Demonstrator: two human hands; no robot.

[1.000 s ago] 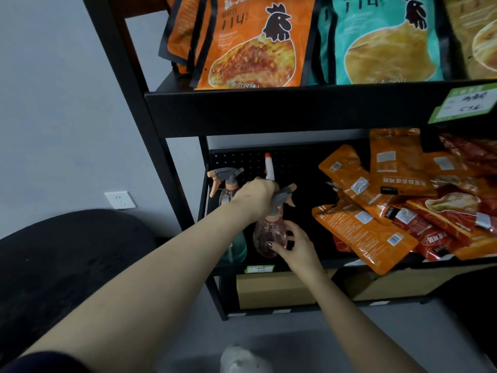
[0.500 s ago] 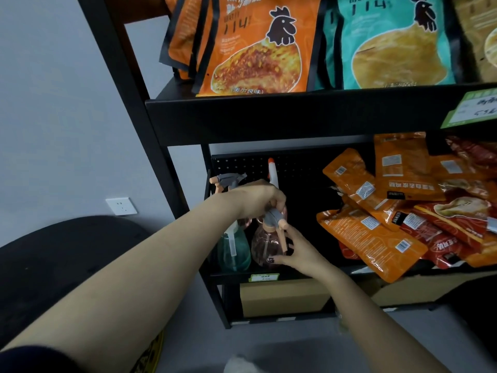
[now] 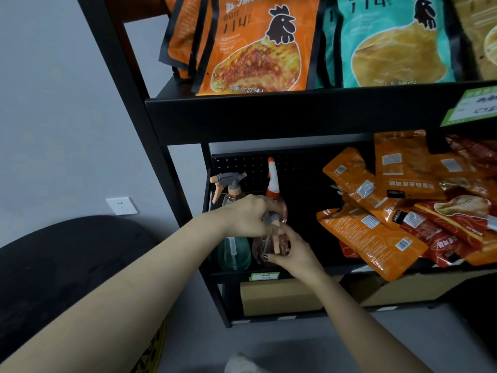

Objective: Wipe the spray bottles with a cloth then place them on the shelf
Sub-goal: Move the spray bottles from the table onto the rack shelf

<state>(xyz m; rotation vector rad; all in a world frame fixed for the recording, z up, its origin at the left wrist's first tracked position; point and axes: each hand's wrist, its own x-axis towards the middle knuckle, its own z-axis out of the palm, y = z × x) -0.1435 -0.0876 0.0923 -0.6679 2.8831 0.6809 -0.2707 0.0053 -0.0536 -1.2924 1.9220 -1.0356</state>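
A pink see-through spray bottle [image 3: 270, 244] stands at the front left of the lower black shelf [image 3: 347, 268]. My left hand [image 3: 247, 215] grips its grey spray head from above. My right hand [image 3: 291, 253] holds its round body from the right. A green bottle [image 3: 233, 253] stands just left of it. Behind are a pink bottle with a grey and orange trigger [image 3: 228, 185] and one with a white and orange nozzle [image 3: 273, 181]. No cloth is in view.
Orange and red snack pouches [image 3: 376, 235] fill the right of the lower shelf. Large orange and teal bags [image 3: 258, 47] stand on the shelf above. Cardboard boxes [image 3: 279, 297] sit under the lower shelf. A black rounded object [image 3: 59, 267] lies to the left.
The pink bottle has come down from mid-air onto the lower shelf beside the green one. Both hands stay on it, and its trigger has turned from right toward me.
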